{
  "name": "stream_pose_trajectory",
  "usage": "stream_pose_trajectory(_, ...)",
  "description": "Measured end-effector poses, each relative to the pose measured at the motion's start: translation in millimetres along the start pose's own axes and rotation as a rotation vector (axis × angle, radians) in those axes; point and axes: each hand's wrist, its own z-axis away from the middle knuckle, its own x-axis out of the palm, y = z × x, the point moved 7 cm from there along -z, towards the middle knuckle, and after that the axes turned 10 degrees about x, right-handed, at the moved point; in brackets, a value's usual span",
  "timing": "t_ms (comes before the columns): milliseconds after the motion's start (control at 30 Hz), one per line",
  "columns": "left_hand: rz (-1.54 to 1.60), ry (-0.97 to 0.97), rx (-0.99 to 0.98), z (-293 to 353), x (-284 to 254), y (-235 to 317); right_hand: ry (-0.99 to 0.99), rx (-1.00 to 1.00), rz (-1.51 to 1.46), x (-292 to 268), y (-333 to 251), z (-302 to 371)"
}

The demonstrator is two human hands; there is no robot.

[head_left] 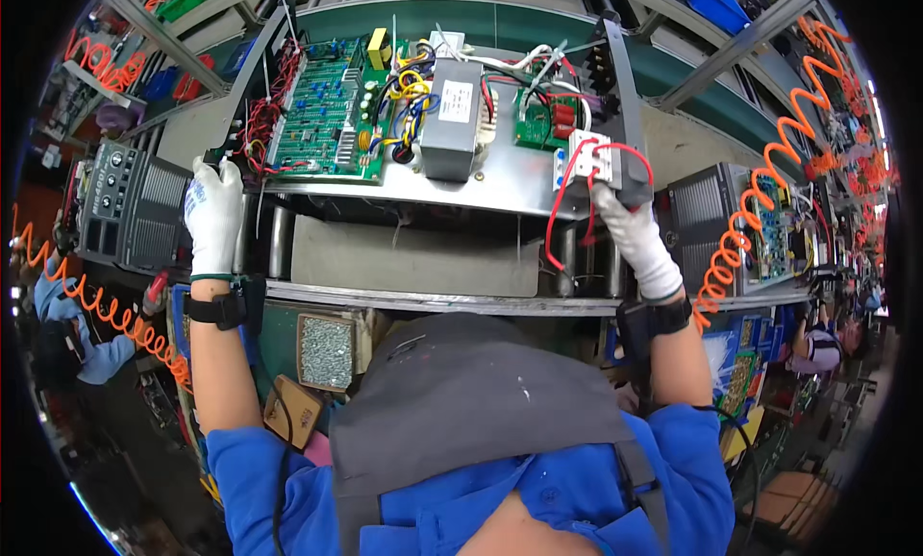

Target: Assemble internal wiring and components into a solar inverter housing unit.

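Note:
Across the conveyor in front of me sits an open electrical chassis (519, 189) with a bare metal base and dark end panels. My left hand (213, 218), in a white glove, is closed on its left end, at the front panel's near corner. At the other end my right hand (636, 237), also gloved, grips the near right corner, just below a white circuit breaker (588, 154) with looping red wires (550, 231). On the base are a green circuit board (322, 114), a grey boxed transformer (452, 119) and a smaller green board (536, 122) with red parts.
Similar dark units stand on the line at left (135, 210) and right (700, 215). Orange coiled hoses (726, 253) hang at both sides. Below the conveyor's near rail (433, 301) is a box of small metal fasteners (325, 352). Other people work at the far left and right.

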Motion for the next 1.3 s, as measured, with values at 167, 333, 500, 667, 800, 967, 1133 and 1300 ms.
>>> stream_pose_trajectory(167, 0.095, 0.028, 0.010, -1.1, -8.2, 11.5, 0.374, -0.108, 0.201, -4.9, 3.4, 11.9)
stream_pose_trajectory(333, 0.298, 0.219, 0.036, 43.9, -18.5, 33.4, 0.871, 0.018, 1.072, 62.4, 53.2, 61.0)
stream_pose_trajectory(500, 0.760, -0.268, 0.819, 188.2, -1.9, 235.1, 0.117, 0.723, 0.978, 108.1, 140.2, 110.1)
stream_pose_trajectory(667, 1.656, -0.710, 0.507, 198.7, -40.5, 404.4, 0.226, 0.273, 0.634, 109.9, 94.0, 103.8)
stream_pose_trajectory(800, 1.956, -0.870, 0.214, 186.2, -46.9, 468.0, 0.343, 0.109, 0.139, 83.1, 83.3, 131.1)
stream_pose_trajectory(967, 1.837, -0.839, 0.150, 195.0, -7.1, 569.0, 0.400, 0.070, 0.382, -18.5, 70.5, 239.3)
stream_pose_trajectory(1133, 1.619, -1.305, 0.527, 246.1, 2.8, 722.6, 1.084, -0.191, 0.185, -137.9, 50.0, 466.8)
stream_pose_trajectory(1300, 1.470, -1.470, 1.016, 317.6, -27.0, 865.2, 1.865, 0.342, 1.141, -165.4, 10.2, 588.9)
